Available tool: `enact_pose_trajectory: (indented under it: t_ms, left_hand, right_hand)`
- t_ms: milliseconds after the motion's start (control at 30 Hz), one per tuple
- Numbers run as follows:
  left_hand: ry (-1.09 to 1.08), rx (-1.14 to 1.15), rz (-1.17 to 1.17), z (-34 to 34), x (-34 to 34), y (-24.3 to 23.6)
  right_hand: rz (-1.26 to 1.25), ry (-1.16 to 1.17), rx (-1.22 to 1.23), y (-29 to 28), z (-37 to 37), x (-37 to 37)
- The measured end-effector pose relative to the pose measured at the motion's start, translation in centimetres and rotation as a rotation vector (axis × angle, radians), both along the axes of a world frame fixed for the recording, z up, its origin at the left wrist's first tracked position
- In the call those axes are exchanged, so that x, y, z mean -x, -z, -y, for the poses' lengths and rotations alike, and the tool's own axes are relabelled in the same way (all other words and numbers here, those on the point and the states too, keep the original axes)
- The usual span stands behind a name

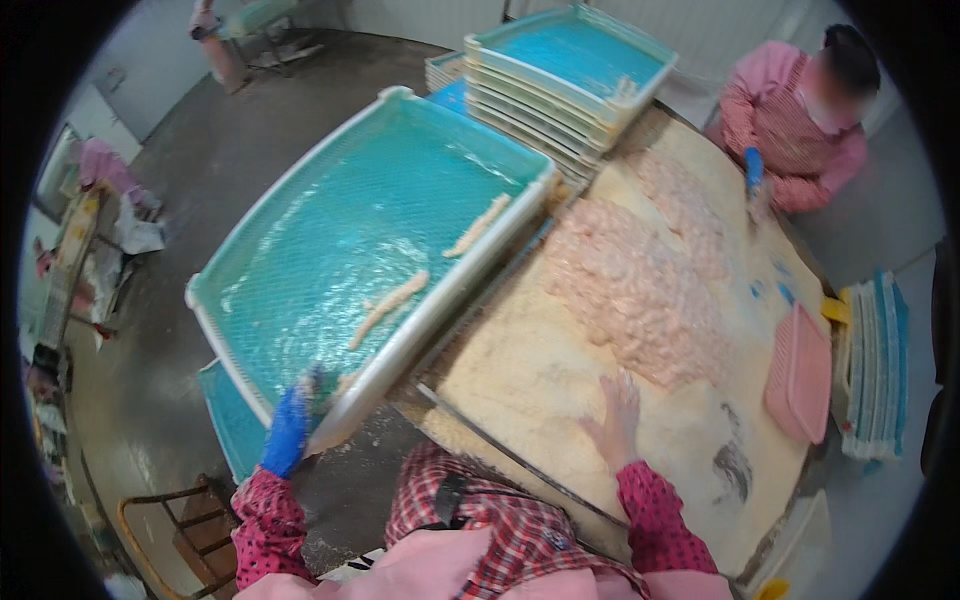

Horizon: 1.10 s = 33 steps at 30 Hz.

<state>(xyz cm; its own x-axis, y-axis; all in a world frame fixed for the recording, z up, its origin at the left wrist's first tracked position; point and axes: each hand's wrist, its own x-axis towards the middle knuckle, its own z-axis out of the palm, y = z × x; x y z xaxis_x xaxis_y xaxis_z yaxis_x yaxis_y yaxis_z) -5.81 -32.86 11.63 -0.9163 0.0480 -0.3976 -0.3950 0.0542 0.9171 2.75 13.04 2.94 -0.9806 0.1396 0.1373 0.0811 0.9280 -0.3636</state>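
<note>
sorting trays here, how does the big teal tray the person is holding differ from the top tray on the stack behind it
The big teal tray is tilted, gripped at its near corner by the left hand, while the top tray on the stack lies flat and untouched. The big teal tray holds breaded strips; the top tray on the stack looks nearly bare. Both are teal mesh with pale rims.
</note>
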Motion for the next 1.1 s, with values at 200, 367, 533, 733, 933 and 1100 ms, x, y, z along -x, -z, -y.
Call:
enact_pose_trajectory:
  t_ms: [200,367,533,733,933,1100]
  left_hand:
    - [0.101,0.230,-0.207,0.4,4.1,1.6]
    - [0.296,0.101,-0.221,-2.9,10.6,1.9]
    - [0.470,0.376,-0.449,-5.4,8.7,2.5]
    - [0.312,0.077,-0.316,-12.9,5.5,-3.2]
    - [0.903,0.105,-0.783,-25.4,0.2,1.4]
    - [1.425,0.189,-1.229,-34.0,-7.0,6.8]
  right_hand:
    - [0.069,-0.095,0.408,1.2,1.8,2.5]
    - [-0.024,0.111,0.922,2.1,4.9,8.9]
    - [0.032,-0.565,0.263,1.1,7.2,7.3]
    - [-0.137,0.211,0.557,0.8,-2.4,1.5]
    - [-0.003,-0.215,0.402,0.7,-1.2,-1.4]
    - [0.028,0.772,0.636,3.4,-12.4,-13.3]
